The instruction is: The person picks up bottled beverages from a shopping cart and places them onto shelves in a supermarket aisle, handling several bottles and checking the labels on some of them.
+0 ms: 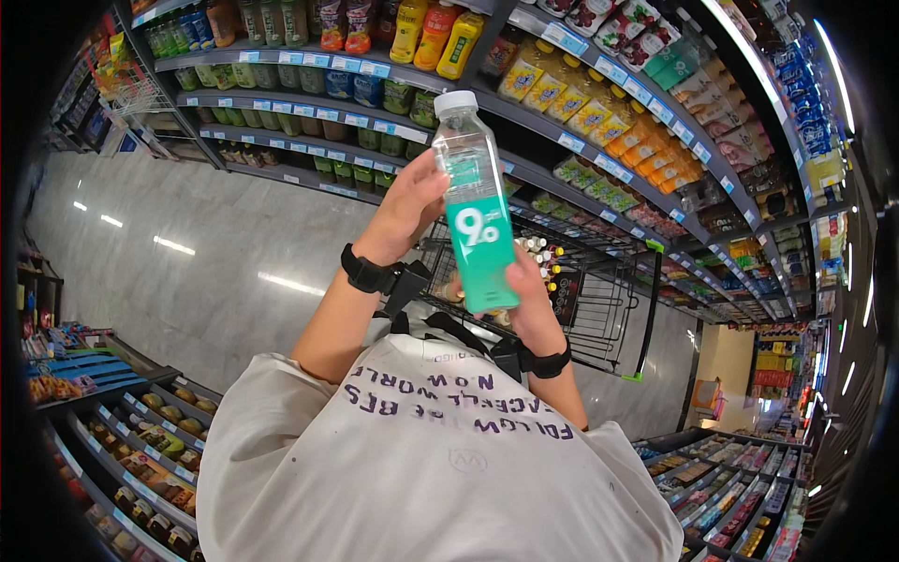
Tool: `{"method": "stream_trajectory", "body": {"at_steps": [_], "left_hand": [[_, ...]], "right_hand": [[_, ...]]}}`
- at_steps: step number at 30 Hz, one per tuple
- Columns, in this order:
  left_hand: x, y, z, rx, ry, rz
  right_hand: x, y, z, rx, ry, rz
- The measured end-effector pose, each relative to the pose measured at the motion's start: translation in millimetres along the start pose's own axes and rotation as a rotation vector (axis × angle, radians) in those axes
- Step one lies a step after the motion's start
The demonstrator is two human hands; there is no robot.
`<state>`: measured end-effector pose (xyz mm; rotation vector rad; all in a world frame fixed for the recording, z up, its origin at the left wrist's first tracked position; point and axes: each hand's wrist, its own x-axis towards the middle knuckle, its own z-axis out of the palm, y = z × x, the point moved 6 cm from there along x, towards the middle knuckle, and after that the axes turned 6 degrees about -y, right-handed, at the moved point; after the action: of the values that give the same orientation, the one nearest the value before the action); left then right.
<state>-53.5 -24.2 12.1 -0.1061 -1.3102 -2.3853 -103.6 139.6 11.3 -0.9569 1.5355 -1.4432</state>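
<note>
A clear plastic bottle (476, 201) with a white cap and teal label is held upright above a black wire shopping cart (599, 300). The left hand (407, 206) wraps its fingers around the upper body; the right hand (529, 300) grips the base. Full, it likely handles fairly heavy, stiff and smooth; the labelled middle looks surest. Drink shelves (393, 94) rise beyond the cart.

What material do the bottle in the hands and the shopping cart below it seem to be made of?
Bottle: probably clear plastic, glossy, since shelves show through its upper part; white cap, teal wrap label. Shopping cart: seemingly dark metal wire, shown by its thin grid, with green corner pieces, likely plastic.
</note>
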Motion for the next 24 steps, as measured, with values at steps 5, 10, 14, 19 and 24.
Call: {"method": "stream_trajectory", "body": {"at_steps": [5, 10, 14, 19, 24], "left_hand": [[-6.7, -5.9, -3.5, -0.22, -0.119, 0.071], [-12.4, 14.1, -14.8, 0.083, 0.165, 0.064], [-21.0, 21.2, -19.1, 0.169, 0.289, 0.049], [-33.4, 20.2, -36.3, 0.031, 0.195, -0.05], [-32.8, 17.8, -26.4, -0.046, -0.096, 0.056]], "right_hand": [[6.3, 5.1, 31.7, 0.709, -0.396, 0.179], [10.2, 25.0, 14.9, 0.262, -0.134, 0.212], [17.2, 20.6, 16.8, 0.068, -0.111, 0.126], [22.0, 17.0, 23.3, 0.537, -0.337, 0.145], [29.6, 22.6, 26.0, 0.523, -0.451, 0.201]]}}
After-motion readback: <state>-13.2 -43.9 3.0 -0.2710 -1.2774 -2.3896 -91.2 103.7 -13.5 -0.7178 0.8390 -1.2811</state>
